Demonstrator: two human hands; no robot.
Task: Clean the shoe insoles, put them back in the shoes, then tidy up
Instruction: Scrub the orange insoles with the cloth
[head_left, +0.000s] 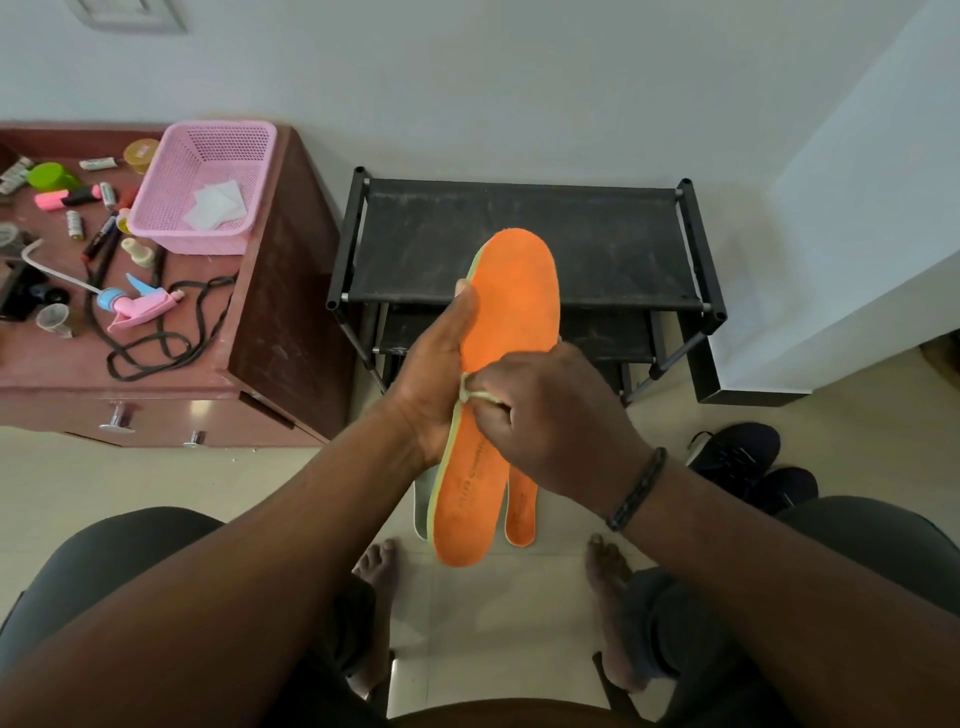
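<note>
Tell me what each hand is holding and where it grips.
The left hand grips the orange insole along its left edge, near the middle. The right hand pinches a small pale wipe against the insole's middle.

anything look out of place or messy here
The spray head lies on its side on the cabinet top, detached from any bottle, among scattered markers and a loose black cord. A second insole lies on the floor.

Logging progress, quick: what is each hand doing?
Left hand: grips the orange foam insole.
Right hand: pinches a small pale cloth against it.
</note>
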